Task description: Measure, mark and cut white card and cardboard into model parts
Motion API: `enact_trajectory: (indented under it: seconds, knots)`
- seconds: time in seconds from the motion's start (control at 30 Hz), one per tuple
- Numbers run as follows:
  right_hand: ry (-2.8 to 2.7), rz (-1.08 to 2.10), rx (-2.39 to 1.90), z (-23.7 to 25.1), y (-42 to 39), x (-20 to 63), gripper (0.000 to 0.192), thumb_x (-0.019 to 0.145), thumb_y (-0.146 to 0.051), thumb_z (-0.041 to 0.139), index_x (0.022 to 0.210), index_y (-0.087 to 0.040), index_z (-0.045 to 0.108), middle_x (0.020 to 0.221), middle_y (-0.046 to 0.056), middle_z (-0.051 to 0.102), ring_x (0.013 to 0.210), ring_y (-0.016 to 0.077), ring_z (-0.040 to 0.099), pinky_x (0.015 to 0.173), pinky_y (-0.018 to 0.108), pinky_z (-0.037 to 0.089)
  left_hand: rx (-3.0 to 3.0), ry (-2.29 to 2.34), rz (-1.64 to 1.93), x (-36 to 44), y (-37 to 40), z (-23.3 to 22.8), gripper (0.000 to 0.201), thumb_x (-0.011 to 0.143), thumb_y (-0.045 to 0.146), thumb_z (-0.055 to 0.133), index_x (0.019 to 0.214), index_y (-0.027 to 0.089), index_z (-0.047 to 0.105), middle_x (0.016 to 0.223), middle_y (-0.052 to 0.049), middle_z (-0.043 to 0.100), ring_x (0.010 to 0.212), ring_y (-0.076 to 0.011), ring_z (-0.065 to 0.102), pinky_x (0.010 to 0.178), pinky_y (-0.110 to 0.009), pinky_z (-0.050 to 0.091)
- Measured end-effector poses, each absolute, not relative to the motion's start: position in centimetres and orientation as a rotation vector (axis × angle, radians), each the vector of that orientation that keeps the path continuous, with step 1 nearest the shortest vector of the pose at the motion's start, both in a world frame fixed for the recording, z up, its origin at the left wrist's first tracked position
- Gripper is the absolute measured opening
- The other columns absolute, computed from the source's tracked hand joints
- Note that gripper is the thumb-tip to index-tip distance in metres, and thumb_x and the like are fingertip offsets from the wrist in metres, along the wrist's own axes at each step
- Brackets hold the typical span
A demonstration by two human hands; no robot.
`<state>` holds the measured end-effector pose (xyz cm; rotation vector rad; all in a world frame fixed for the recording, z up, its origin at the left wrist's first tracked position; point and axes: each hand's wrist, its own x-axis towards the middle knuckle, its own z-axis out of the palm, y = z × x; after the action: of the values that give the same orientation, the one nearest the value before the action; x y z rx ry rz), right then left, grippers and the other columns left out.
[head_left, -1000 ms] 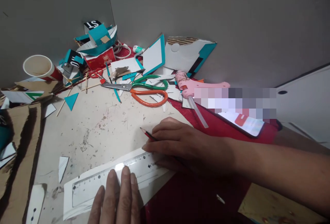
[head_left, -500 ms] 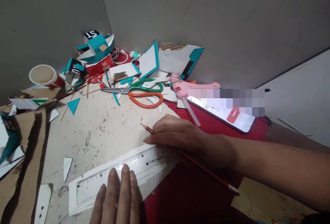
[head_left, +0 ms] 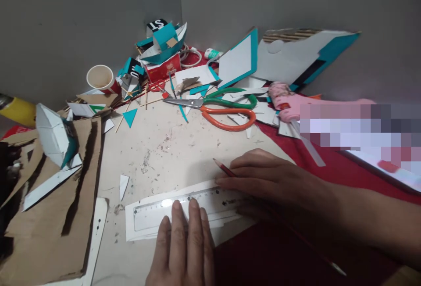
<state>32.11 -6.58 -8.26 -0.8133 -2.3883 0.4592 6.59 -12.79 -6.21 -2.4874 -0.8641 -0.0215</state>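
My left hand (head_left: 186, 246) lies flat with its fingers stretched over a clear plastic ruler (head_left: 151, 216). Under the ruler is a strip of white card (head_left: 130, 231), showing along its edges. A red pencil (head_left: 226, 170) is in my right hand (head_left: 272, 180), its sharpened tip pointing to the upper left, above the card. The right hand covers the ruler's right end; whether it presses on it I cannot tell. Beyond the hands lie large scissors (head_left: 226, 126) with one orange and one green handle. A small white scrap (head_left: 124, 186) rests left of the ruler.
Torn cardboard (head_left: 55, 207) and a folded card boat (head_left: 57, 137) are at left. A paper cup (head_left: 101, 79), a teal boat (head_left: 164, 49) and card pieces (head_left: 237, 60) line the back. On the right are a pink glue gun (head_left: 289, 104) and a phone, partly blurred out.
The view has turned left, so things sit further right and the card boat at left shows. My right hand now covers the ruler's right end. The left hand stays on the ruler.
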Motion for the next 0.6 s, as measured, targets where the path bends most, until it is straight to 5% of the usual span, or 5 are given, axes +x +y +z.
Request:
enact_trajectory:
  seconds: [0.6]
  knots:
    - [-2.356,0.505,-0.736,-8.76,-6.52,32.03,0.04,0.088,-0.009,0.062,0.125,-0.02,0.054,0.109,0.01,0.071,0.108,0.0214,0.056,0.093,0.039,0.044,-2.467,-0.906,0.041,6.42,-12.83,-6.06,0.043,0.091,0.026,0.04,0.129,0.012,0.054,0.132,-0.005,0.061,0.117,-0.0255,0.055,0.091,-0.035,0.044]
